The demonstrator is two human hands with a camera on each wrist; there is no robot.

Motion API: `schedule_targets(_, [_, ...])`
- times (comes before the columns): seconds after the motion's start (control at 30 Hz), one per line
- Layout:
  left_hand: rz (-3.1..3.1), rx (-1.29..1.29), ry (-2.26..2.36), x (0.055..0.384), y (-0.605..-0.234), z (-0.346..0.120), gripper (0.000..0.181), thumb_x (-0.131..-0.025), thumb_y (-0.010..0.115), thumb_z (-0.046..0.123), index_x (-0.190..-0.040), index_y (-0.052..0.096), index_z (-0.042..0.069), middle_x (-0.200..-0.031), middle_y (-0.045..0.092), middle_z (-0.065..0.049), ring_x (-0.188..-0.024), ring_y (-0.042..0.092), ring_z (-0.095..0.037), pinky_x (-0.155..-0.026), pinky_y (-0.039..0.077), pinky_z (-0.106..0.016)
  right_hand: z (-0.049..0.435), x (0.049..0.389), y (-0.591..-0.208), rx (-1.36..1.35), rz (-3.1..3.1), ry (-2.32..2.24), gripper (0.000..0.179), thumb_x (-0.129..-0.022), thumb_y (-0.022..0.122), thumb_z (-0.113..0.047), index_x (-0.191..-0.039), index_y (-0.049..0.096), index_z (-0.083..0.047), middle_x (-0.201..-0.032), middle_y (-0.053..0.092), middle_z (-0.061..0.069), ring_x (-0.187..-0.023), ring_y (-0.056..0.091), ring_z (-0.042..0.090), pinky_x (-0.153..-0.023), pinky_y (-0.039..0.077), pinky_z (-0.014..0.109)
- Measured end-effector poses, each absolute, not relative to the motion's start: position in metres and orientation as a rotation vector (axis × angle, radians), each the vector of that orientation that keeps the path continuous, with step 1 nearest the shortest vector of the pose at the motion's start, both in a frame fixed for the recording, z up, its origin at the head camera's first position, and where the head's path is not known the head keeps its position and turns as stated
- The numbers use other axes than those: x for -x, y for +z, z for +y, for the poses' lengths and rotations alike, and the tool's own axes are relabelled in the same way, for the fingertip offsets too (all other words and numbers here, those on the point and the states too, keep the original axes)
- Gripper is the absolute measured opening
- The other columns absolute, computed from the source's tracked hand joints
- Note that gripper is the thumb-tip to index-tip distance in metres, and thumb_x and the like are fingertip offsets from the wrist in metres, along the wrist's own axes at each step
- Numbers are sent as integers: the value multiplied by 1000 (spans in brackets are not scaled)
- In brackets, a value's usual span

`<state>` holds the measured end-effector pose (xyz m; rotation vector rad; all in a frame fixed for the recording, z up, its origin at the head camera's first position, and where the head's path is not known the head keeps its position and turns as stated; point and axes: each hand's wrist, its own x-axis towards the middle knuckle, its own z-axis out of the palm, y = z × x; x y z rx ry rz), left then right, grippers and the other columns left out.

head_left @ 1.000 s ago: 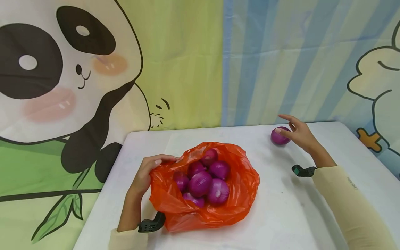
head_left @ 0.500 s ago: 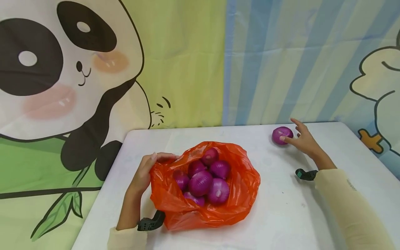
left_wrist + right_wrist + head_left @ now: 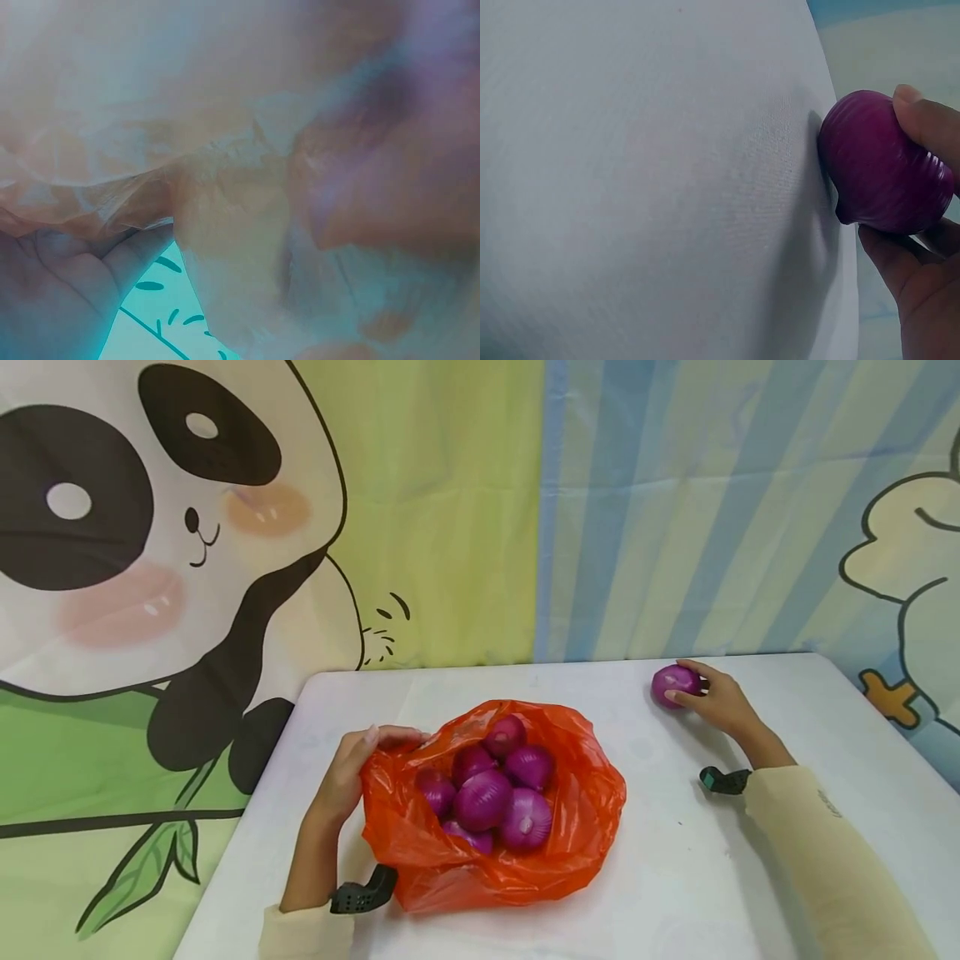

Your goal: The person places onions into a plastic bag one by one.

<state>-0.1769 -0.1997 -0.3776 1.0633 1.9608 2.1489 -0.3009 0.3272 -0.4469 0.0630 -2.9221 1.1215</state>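
Observation:
In the head view an orange-red plastic bag (image 3: 577, 852) stands with its mouth wide apart, and several purple onions (image 3: 483, 800) lie inside. My left hand (image 3: 347, 777) holds the bag's left rim, its fingers reaching along the back edge. Crinkled film covers most of the left wrist view, hiding the fingertips of the left hand (image 3: 60, 292). At the table's far right, my right hand (image 3: 723, 700) grips a single onion (image 3: 670, 683). The right wrist view shows that onion (image 3: 881, 161) between thumb and fingers, close to the table surface; whether it touches is unclear.
A white table (image 3: 660, 877) carries everything. Behind its far edge hangs a printed cloth (image 3: 442, 510) with a panda and stripes. Black wrist-worn devices sit at the left wrist (image 3: 363, 893) and right wrist (image 3: 723, 781).
The right hand, earlier spread beside the lone onion, has closed its fingers and thumb around it. The left hand and the bag have stayed nearly still.

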Motion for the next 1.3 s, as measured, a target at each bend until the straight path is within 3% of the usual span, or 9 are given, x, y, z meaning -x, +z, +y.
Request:
schedule_targets(0.3, [1932, -945, 2182, 178, -377, -198, 52, -95, 4, 17, -127, 37, -6, -110, 45, -38, -100, 46, -48, -74, 42, -54, 303, 298, -434, -186, -2882, 1157, 73, -75, 63, -41, -136, 32, -17, -128, 36, 21, -111, 38, 41, -81, 42, 52])
schedule_targets(0.83, [1922, -956, 2213, 178, -376, -197, 49, -95, 9, 12, -115, 46, -12, -107, 45, -40, -100, 44, -50, -77, 44, -46, 242, 272, -367, -637, -2594, 1265, 64, -72, 70, -23, -130, 43, -20, -126, 42, 3, -107, 45, 26, -79, 46, 43])
schedule_targets(1.0, [1904, -971, 2215, 178, -378, -197, 49, -94, 8, 10, -115, 46, -13, -107, 43, -41, -99, 44, -51, -77, 44, -47, 223, 255, -345, -788, -2529, 1341, 64, -72, 71, -17, -129, 44, -22, -125, 43, -3, -108, 45, 21, -78, 47, 33])
schedule_targets(1.13, [1913, -977, 2215, 178, -378, -196, 49, -94, 8, 10, -115, 46, -13, -107, 44, -41, -99, 44, -51, -78, 44, -46, 207, 240, -331, -997, -2461, 1434, 64, -72, 69, -6, -130, 43, -18, -127, 41, -2, -109, 45, 20, -79, 47, 28])
schedule_targets(1.3, [1910, -981, 2213, 177, -377, -196, 48, -95, 9, 10, -115, 46, -13, -107, 44, -41, -99, 44, -51, -77, 44, -46, 185, 216, -308, -1174, -2411, 1477, 64, -70, 68, 4, -128, 44, -6, -126, 43, 5, -109, 44, 21, -78, 48, 30])
